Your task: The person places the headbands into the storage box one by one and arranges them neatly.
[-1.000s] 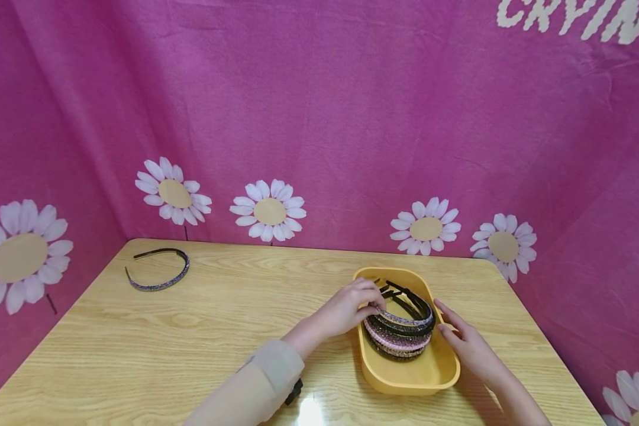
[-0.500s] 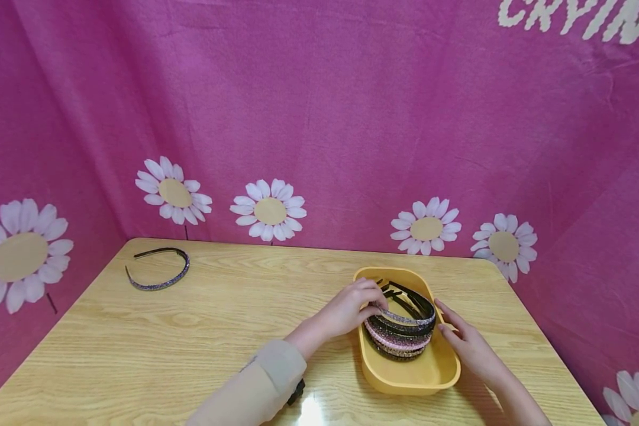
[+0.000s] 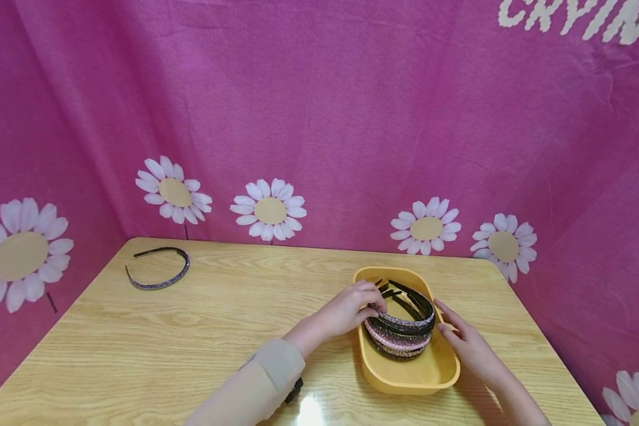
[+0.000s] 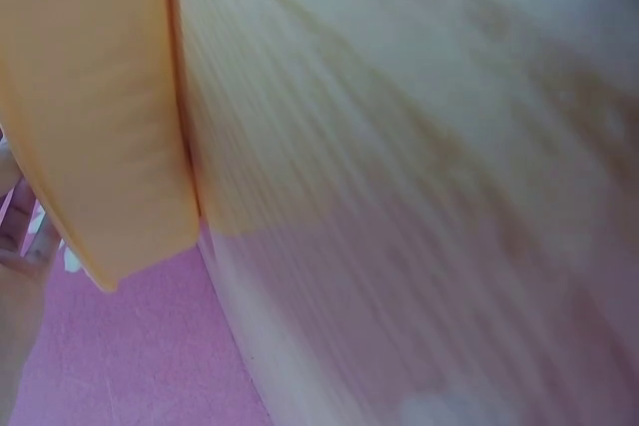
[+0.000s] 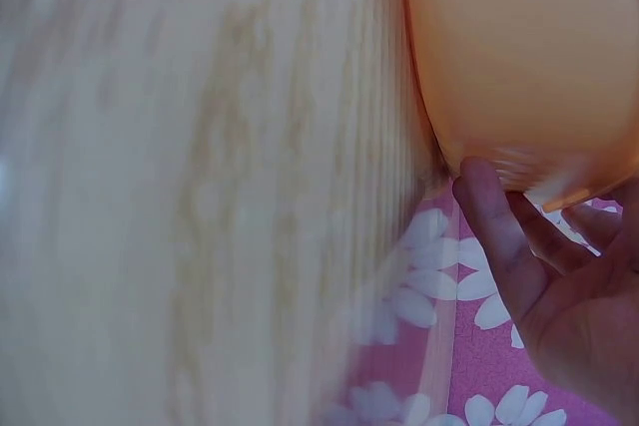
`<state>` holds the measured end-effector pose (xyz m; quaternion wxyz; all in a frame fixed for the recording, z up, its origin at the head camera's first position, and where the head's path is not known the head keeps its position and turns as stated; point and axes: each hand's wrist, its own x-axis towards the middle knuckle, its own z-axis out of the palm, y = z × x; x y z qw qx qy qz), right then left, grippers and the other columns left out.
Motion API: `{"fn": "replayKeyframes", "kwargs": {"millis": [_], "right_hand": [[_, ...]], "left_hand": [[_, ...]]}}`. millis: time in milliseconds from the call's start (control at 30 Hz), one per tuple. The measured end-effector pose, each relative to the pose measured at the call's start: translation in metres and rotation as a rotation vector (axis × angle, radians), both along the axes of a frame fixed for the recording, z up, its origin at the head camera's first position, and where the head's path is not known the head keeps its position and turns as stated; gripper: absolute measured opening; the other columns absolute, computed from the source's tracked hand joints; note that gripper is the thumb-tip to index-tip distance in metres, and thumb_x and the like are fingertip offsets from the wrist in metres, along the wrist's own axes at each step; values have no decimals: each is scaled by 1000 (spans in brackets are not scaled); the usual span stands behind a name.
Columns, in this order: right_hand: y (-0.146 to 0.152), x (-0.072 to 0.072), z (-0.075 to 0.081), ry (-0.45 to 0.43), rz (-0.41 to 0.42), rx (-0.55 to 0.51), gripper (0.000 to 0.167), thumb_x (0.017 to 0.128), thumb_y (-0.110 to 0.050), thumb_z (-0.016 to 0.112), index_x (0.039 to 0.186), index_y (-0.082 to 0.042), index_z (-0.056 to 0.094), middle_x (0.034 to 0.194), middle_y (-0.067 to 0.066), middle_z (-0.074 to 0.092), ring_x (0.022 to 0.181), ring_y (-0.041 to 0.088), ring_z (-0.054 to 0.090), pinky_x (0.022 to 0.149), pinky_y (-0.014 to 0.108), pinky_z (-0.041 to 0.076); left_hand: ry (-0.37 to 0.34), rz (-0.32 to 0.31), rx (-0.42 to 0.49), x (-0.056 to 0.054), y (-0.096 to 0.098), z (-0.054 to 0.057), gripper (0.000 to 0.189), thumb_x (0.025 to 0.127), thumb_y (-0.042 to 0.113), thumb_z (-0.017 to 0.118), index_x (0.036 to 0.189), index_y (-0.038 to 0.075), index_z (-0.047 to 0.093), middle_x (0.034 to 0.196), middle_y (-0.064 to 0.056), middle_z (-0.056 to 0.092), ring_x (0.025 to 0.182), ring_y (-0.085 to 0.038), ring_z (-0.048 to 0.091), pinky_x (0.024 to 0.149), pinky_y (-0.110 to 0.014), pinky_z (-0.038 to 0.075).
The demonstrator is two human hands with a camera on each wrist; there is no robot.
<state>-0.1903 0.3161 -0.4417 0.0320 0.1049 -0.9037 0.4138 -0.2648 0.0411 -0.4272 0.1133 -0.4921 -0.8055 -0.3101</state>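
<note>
A yellow bin [image 3: 404, 377] stands at the right of the table, holding several stacked headbands. My left hand [image 3: 348, 306] reaches over its left rim and pinches the topmost one, a silvery-purple glitter headband [image 3: 407, 323]. Beneath it lie black, purple, pink and gold-toned glitter headbands; a pink one [image 3: 399, 344] shows clearly. Their black tips point toward the bin's far end. My right hand [image 3: 474, 350] touches the right side of the bin, fingers extended. In the right wrist view the right hand's fingers [image 5: 504, 236] lie against the bin's outer wall [image 5: 529, 57].
Another glitter headband [image 3: 162, 284] lies alone at the table's far left. The wooden table [image 3: 218, 331] ends at a magenta cloth backdrop [image 3: 319, 130] printed with daisies. A small black object [image 3: 294, 390] shows beside the left sleeve [image 3: 255, 384].
The topmost headband between my left fingers has come down slightly, closer onto the stack. My right hand and the bin hold their places.
</note>
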Motion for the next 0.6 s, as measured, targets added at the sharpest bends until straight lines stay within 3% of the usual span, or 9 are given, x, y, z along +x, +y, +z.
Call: {"fn": "replayKeyframes", "kwargs": {"millis": [233,433,600], "right_hand": [[1,-1,1,0,-10,27,50,100,-20,46,144,-1,33,133,35,43,113,45,53,86,26,48],[1,-1,2,-4,-14,34,49,100,-19,46,145,-4,33,132,35,44,110,45,55,87,36,50],[-1,1,3,-15,-17,14,49,100,-18,46,145,-3,33,129,35,46,108,43,57,85,27,49]], "left_hand": [[-6,6,-39,0,-1,3,17,83,8,68,99,14,67,103,4,63,104,-10,58,99,-15,39],[-29,6,-48,2,-2,5,23,82,9,69,105,14,66,105,4,63,103,-8,57,97,-13,40],[-53,23,-47,6,-6,10,31,83,12,69,113,15,64,111,4,62,106,-8,56,98,-14,40]]}}
